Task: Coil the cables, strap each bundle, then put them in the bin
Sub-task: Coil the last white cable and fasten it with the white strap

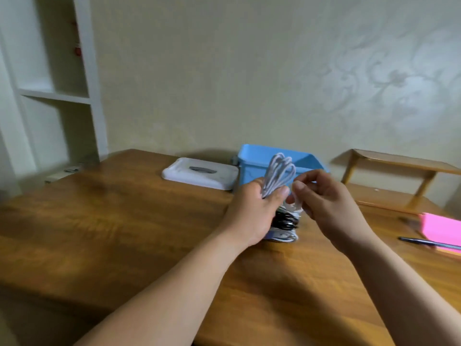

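Coil (279, 174) of white cable gripped by left hand (252, 211); right hand (324, 203) pinches its loose end; strapping and blue bin (252, 161) remain.

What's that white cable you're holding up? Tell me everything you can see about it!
The white cable is thin, smooth and plastic-looking, folded into several long loops that stand upright, rounded ends on top, seen against the blue bin. The left hand grips the loops around their lower part. The right hand pinches a white bit just beside it, probably the loose end; blur hides that.
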